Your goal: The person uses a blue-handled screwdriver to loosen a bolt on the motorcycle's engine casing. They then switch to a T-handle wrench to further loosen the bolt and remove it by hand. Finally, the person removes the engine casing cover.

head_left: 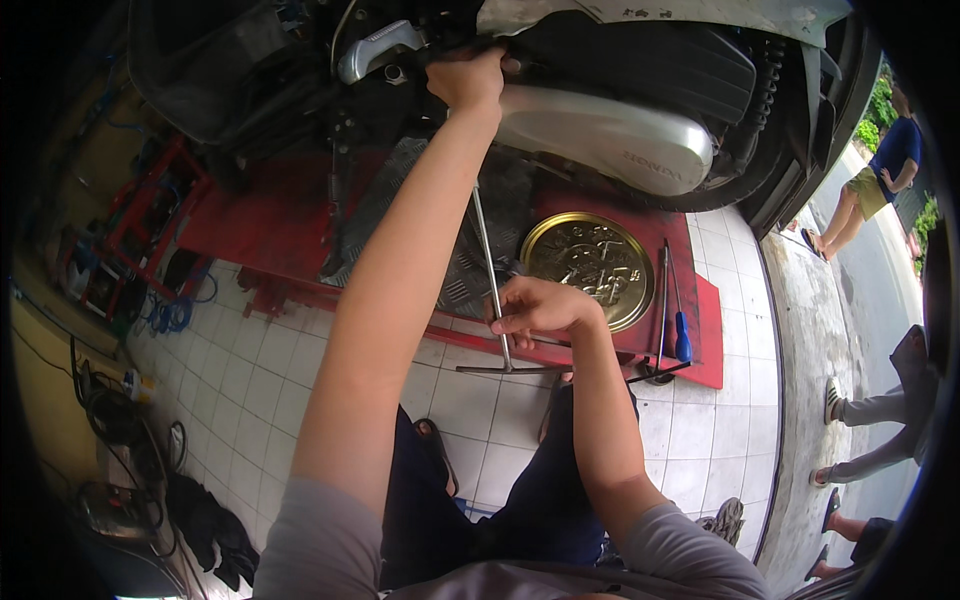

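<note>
A scooter with a silver engine cover [600, 135] stands on a red lift platform [270, 230]. My left hand [467, 82] reaches up against its underside, closed, with its fingertips hidden among the dark parts. A long metal T-handle wrench [485, 235] slants down from behind my left forearm, its crossbar at the lower end. My right hand [540, 305] is closed around the wrench shaft just above that crossbar. The wrench's upper end lies out of sight, in line with my left hand. Beside my right hand sits a round gold tray [541, 222] holding several small metal parts.
A blue-handled screwdriver [683, 338] and another long metal tool [662, 305] lean at the platform's right end. Red racks [150, 230], a coiled blue hose [180, 312] and cables lie left on white floor tiles. People [885, 165] are at the right, by the road.
</note>
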Available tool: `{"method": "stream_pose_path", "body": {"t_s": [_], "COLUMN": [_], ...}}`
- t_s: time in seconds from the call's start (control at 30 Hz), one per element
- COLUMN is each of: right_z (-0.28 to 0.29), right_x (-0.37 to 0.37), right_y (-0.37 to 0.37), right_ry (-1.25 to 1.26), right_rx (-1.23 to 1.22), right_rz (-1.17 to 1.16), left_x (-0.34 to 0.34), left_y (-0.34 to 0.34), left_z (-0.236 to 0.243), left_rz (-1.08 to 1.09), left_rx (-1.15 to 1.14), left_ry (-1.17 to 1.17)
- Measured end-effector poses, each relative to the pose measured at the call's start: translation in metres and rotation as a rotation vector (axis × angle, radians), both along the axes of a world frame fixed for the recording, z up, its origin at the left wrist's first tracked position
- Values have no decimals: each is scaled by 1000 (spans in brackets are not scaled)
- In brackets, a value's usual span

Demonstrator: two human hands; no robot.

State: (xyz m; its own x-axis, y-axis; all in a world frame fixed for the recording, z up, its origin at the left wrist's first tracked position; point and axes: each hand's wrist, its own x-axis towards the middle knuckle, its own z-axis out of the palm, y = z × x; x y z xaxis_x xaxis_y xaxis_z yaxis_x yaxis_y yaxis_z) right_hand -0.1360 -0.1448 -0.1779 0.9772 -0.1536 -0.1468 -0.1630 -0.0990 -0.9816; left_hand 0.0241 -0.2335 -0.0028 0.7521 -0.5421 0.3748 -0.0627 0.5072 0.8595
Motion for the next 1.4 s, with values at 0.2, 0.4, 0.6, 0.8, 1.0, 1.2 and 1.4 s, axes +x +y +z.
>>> {"method": "stream_pose_path", "body": {"t_s": [0.2, 0.4, 0.6, 0.8, 1.0, 1.2, 1.4], "right_z": [3, 4, 6, 0, 0, 0, -2], "right_x": [-2, 1, 1, 2, 3, 0, 2], "right_y": [-3, -2, -1, -4, -5, -7, -7], "right_ry": [4, -9, -36, -59, -46, -43, -33], "right_rx": [2, -6, 22, 32, 16, 32, 27], "right_rz": [15, 7, 13, 23, 23, 15, 13], "left_x": [-3, -3, -2, 1, 0, -2, 4], "left_y": [4, 2, 2, 1, 0, 1, -6], "left_z": [4, 2, 3, 5, 4, 4, -2], "left_rz": [-57, -136, -104, -70, -132, -165, -142], "left_rx": [-16, -63, -48, -3, -54, -59, -56], "left_ry": [73, 168, 107, 55, 152, 177, 81]}}
